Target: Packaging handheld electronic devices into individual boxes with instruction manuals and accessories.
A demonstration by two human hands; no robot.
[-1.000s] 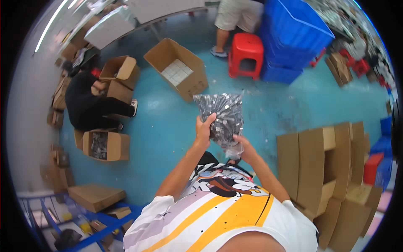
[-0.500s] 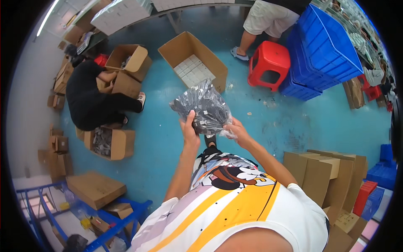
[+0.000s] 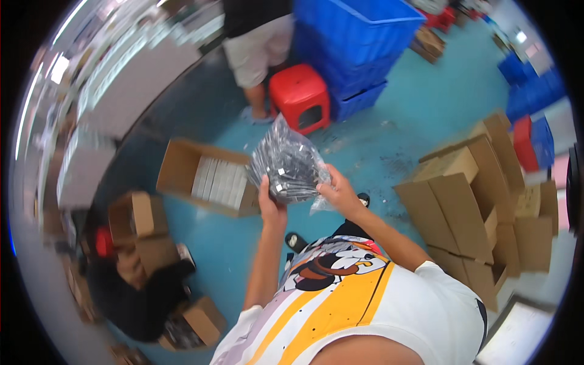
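Both hands hold a clear plastic bag of small dark parts [image 3: 289, 164] up in front of the chest, above the teal floor [image 3: 389, 140]. The left hand [image 3: 272, 204] grips the bag's lower left edge with fingers closed around it, and the right hand [image 3: 340, 193] pinches the lower right corner, where loose clear film hangs down. The bag is well filled and off the floor, touching nothing else. Just beyond it to the left lies an open cardboard box [image 3: 204, 177] on the floor, already partly lined with rows of pale packs; the bag hangs near its right end but is not inside. By the look of it, the bag is in hand but not yet set down anywhere. To the right stands a stack of flattened cardboard boxes [image 3: 480, 201]; farther off are a red stool [image 3: 302, 97] and blue crates [image 3: 353, 42], with another person standing beside them.
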